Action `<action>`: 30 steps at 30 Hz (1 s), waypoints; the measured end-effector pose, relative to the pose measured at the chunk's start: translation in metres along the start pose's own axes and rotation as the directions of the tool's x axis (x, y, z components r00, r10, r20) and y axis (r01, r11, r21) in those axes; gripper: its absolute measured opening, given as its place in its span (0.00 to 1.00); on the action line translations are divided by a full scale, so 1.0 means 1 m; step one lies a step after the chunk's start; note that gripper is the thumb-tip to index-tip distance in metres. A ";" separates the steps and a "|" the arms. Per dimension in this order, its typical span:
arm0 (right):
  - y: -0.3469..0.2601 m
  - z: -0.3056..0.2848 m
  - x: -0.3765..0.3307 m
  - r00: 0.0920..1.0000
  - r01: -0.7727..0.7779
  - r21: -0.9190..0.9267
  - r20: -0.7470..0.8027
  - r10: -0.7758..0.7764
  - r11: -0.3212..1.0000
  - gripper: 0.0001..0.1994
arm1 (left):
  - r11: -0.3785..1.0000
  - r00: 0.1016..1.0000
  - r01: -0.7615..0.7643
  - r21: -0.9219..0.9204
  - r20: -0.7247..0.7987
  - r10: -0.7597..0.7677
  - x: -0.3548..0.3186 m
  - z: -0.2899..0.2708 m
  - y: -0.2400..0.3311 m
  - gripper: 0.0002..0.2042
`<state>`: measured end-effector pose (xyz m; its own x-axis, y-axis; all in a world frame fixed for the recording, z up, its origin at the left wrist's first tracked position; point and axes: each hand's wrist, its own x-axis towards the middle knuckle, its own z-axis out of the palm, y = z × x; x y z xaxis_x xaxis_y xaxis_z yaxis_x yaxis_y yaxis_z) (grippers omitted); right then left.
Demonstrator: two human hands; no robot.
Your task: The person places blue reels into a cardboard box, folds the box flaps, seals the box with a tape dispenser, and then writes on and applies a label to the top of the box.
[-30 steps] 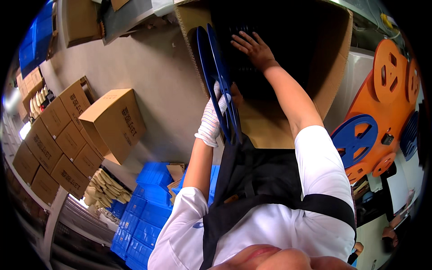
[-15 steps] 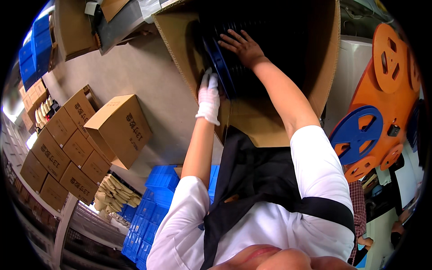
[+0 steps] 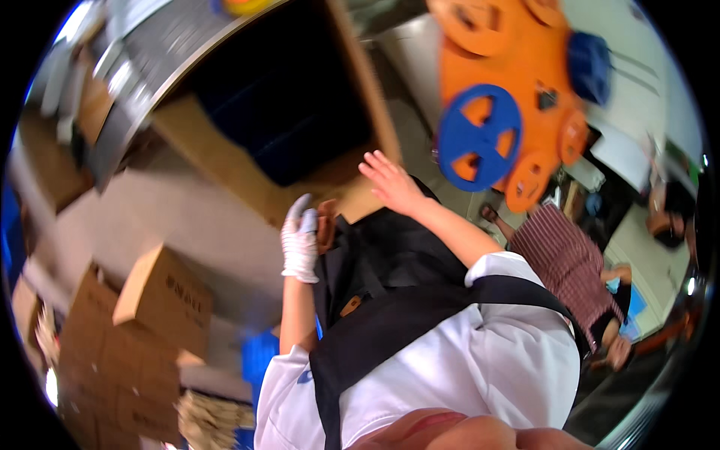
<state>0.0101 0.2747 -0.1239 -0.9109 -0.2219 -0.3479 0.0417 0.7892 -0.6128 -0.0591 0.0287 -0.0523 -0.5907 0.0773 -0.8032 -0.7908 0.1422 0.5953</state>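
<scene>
My left hand [image 3: 300,238], in a white glove, is raised in front of my apron with its fingers stretched out, apparently holding nothing. A reddish-brown shape [image 3: 326,225] shows beside it; blur hides what it is. Bare and with fingers spread, my right hand [image 3: 391,184] hovers by the near right corner of a large open cardboard box [image 3: 225,154]. Dark blue and black reels [image 3: 262,135] stand packed inside that box, their details lost in shadow. Neither hand is on the reels.
To the right stands an orange machine [image 3: 536,67] carrying a blue reel [image 3: 480,137]. A person in a checked garment [image 3: 559,244] is beyond it. Stacked cartons [image 3: 124,360] and a blue crate [image 3: 259,356] lie left. A metal table [image 3: 176,34] adjoins the box.
Both hands have come out of the box, back toward my body; the right no longer rests over the reels. My view has turned, so the box appears farther left and the orange machine nearer the middle.
</scene>
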 end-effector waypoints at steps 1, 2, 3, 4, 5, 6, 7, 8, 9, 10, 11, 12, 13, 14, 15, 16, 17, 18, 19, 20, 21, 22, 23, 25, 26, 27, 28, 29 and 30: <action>-0.002 -0.019 -0.007 0.999 -0.032 -0.010 -0.020 0.032 0.999 0.36 | 1.000 1.000 -0.001 -0.028 0.005 0.001 0.007 0.000 0.008 0.18; 0.006 -0.033 -0.019 0.988 -0.113 -0.049 -0.108 0.107 0.992 0.36 | 0.995 0.999 0.022 -0.101 0.034 -0.019 0.011 0.008 0.022 0.18; 0.013 -0.041 -0.040 0.968 -0.191 -0.069 -0.181 0.176 0.979 0.37 | 0.997 0.999 -0.002 -0.074 0.044 0.005 0.007 0.018 0.028 0.18; 0.022 -0.048 -0.060 0.939 -0.263 -0.082 -0.251 0.235 0.961 0.38 | 0.998 0.998 -0.026 -0.050 0.048 0.029 0.003 0.029 0.033 0.18; 0.029 -0.046 -0.083 0.881 -0.377 -0.056 -0.331 0.339 0.925 0.39 | 1.000 0.997 -0.002 -0.016 0.072 0.003 -0.004 0.034 0.032 0.18; 0.044 -0.043 -0.102 0.798 -0.529 -0.060 -0.375 0.472 0.847 0.41 | 0.999 0.996 -0.023 0.040 0.092 0.019 -0.007 0.042 0.032 0.18; 0.060 -0.038 -0.117 0.729 -0.609 -0.031 -0.415 0.544 0.793 0.42 | 0.993 0.993 -0.064 0.096 0.104 0.054 -0.010 0.049 0.035 0.18; 0.072 -0.031 -0.135 0.653 -0.687 -0.005 -0.441 0.616 0.726 0.42 | 0.985 0.990 -0.092 0.146 0.119 0.075 -0.013 0.056 0.036 0.18; 0.081 -0.028 -0.142 0.623 -0.740 0.014 -0.362 0.694 0.672 0.43 | 0.976 0.988 -0.095 0.198 0.141 0.068 -0.016 0.064 0.044 0.18; 0.091 -0.024 -0.146 0.584 -0.785 0.038 -0.286 0.760 0.618 0.43 | 0.970 0.983 -0.117 0.211 0.162 0.083 -0.013 0.073 0.050 0.18; 0.098 -0.014 -0.154 0.632 -0.766 -0.035 -0.224 0.742 0.642 0.43 | 0.973 0.985 -0.106 0.205 0.152 0.076 -0.014 0.080 0.048 0.18; 0.102 -0.006 -0.172 0.735 -0.668 -0.102 -0.244 0.633 0.737 0.42 | 0.977 0.989 -0.075 0.198 0.140 0.048 -0.017 0.085 0.041 0.18; 0.107 -0.005 -0.172 0.758 -0.617 -0.129 -0.362 0.543 0.776 0.32 | 0.978 0.990 -0.061 0.198 0.140 0.034 -0.014 0.095 0.043 0.18; 0.109 -0.008 -0.174 0.787 -0.582 -0.114 -0.330 0.522 0.805 0.29 | 0.979 0.990 -0.038 0.199 0.139 0.010 -0.016 0.107 0.045 0.19; 0.114 -0.017 -0.176 0.819 -0.539 -0.105 -0.300 0.490 0.836 0.25 | 0.968 0.986 -0.039 0.247 0.167 -0.003 -0.019 0.124 0.049 0.19; 0.119 -0.025 -0.178 0.848 -0.495 -0.096 -0.272 0.456 0.864 0.22 | 0.980 0.981 -0.015 0.197 0.194 -0.024 -0.013 0.133 0.034 0.19; 0.125 -0.030 -0.179 0.845 -0.483 -0.034 -0.278 0.456 0.875 0.19 | 0.975 0.974 -0.040 0.219 0.228 -0.012 -0.015 0.159 0.040 0.19; 0.124 -0.035 -0.182 0.846 -0.467 0.026 -0.276 0.455 0.884 0.16 | 0.969 0.966 -0.056 0.239 0.257 -0.008 -0.022 0.182 0.042 0.19; 0.125 -0.042 -0.185 0.874 -0.434 0.033 -0.229 0.429 0.900 0.17 | 0.972 0.959 -0.049 0.229 0.284 -0.018 -0.019 0.198 0.034 0.19; 0.123 -0.057 -0.180 0.886 -0.377 0.054 -0.272 0.377 0.925 0.17 | 0.974 0.949 -0.050 0.220 0.314 -0.023 -0.012 0.214 0.028 0.20; 0.124 -0.070 -0.181 0.889 -0.335 0.090 -0.299 0.346 0.938 0.17 | 0.960 0.949 -0.015 0.279 0.306 -0.074 -0.023 0.246 0.045 0.20; 0.125 -0.081 -0.181 0.891 -0.291 0.122 -0.328 0.315 0.949 0.17 | 0.970 0.944 0.055 0.235 0.304 -0.127 -0.015 0.262 0.038 0.20; 0.126 -0.097 -0.178 0.891 -0.255 0.135 -0.352 0.287 0.957 0.17 | 0.955 0.962 -0.048 0.292 0.271 -0.034 -0.008 0.280 0.032 0.22; 0.135 -0.109 -0.177 0.880 -0.194 0.140 -0.412 0.235 0.971 0.13 | 0.959 0.966 -0.030 0.283 0.253 -0.045 0.001 0.313 0.033 0.21; 0.137 -0.127 -0.180 0.887 -0.170 0.122 -0.412 0.206 0.978 0.11 | 0.972 0.950 0.096 0.215 0.272 -0.154 0.005 0.327 0.037 0.20; 0.148 -0.133 -0.178 0.885 -0.132 0.088 -0.439 0.158 0.987 0.13 | 0.963 0.919 0.224 0.151 0.295 -0.260 0.009 0.340 0.040 0.18; 0.158 -0.138 -0.177 0.880 -0.094 0.055 -0.462 0.109 0.994 0.14 | 0.931 0.875 0.352 0.090 0.321 -0.362 0.013 0.350 0.045 0.16; 0.167 -0.150 -0.176 0.901 -0.077 0.049 -0.424 0.091 0.996 0.15 | 0.901 0.763 0.427 0.078 0.503 -0.405 0.008 0.356 0.059 0.10; 0.177 -0.161 -0.176 0.920 -0.059 0.047 -0.385 0.073 0.997 0.16 | 0.917 0.785 0.396 0.050 0.499 -0.366 0.010 0.361 0.056 0.10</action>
<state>0.1114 0.5459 -0.0568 -0.9931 0.0735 -0.0918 0.1149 0.7732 -0.6236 -0.0512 0.3941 -0.0352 -0.0940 0.5013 -0.8601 -0.9509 0.2108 0.2267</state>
